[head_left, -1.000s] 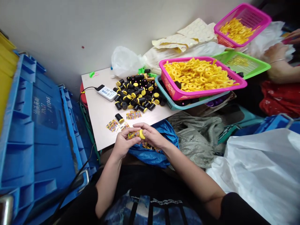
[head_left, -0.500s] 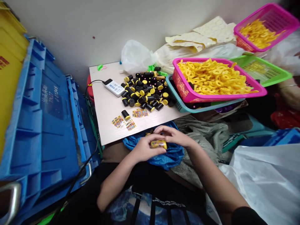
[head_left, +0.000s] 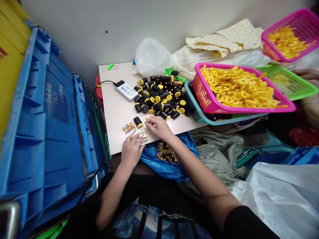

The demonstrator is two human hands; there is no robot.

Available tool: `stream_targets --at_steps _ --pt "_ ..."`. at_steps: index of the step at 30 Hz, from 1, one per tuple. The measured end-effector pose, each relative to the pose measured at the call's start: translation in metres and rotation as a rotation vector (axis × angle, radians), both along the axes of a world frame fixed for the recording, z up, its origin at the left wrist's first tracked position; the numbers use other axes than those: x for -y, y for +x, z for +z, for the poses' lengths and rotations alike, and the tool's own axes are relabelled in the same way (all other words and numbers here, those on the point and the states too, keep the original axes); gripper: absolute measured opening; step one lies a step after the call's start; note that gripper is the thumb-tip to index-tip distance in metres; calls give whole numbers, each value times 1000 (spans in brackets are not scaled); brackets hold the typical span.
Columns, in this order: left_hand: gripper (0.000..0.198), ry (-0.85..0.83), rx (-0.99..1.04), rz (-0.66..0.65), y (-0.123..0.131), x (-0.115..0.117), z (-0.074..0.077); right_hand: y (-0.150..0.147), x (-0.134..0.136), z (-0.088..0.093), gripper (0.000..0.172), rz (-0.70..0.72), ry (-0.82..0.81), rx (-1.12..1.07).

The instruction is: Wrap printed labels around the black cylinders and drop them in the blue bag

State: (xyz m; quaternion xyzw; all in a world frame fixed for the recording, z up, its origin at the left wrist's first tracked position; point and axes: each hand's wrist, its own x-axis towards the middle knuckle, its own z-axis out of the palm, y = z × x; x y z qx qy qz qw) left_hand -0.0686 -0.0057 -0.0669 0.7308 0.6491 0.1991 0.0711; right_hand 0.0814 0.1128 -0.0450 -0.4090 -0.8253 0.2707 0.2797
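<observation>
On the table edge, the fingers of my left hand (head_left: 131, 150) lie stretched out over a small sheet of colourful stickers (head_left: 144, 136). Just to the right, my right hand (head_left: 160, 127) has its thumb and forefinger pinched together above more stickers, mostly covered by the hand; what sits between the fingertips is too small to make out. A black canister with a yellow cap (head_left: 138, 121) lies between the hands and the pile. Beside it are other loose sticker sheets (head_left: 129, 127). Below the edge, a blue plastic bag (head_left: 154, 162) holds several canisters with stickers on them (head_left: 166, 153).
A pile of black and yellow canisters (head_left: 159, 96) covers the middle of the table, beside a white cabled device (head_left: 126, 90). Pink basket (head_left: 251, 109) with yellow rings rests on a teal basket (head_left: 190, 103). Blue crates (head_left: 57, 132) stand left. Another person's hand (head_left: 305, 73) shows at right.
Both hands have left the stickered yellow canister they held over the blue bag and moved up-left onto the table by the stickers. Stickered canisters in the bag are now uncovered.
</observation>
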Motion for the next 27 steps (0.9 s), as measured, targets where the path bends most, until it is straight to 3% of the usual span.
stream_targets --at_steps 3,8,11,15,19,22,24,27 --pt "25 86 46 -18 -3 5 -10 -13 -6 3 17 1 1 66" --pt "12 124 95 -35 -7 3 -14 -48 -14 1 57 -103 -80 250" --pt "13 125 116 -55 -10 4 -9 -60 -18 -3 54 -82 -84 276" --pt "13 125 247 32 -11 -1 -4 -48 -17 -1 46 -151 -207 -67" --pt "7 77 625 275 -12 -26 -2 -14 -4 10 33 -263 -822 -664" --pt "18 53 1033 478 -14 -48 5 8 8 16 24 -284 -1240 -989" --pt "33 3 1279 484 -15 -57 15 17 15 19 22 -292 -1329 -1084" --pt "54 -142 1466 378 -8 -57 34 26 26 23 30 -258 -1227 -1106"
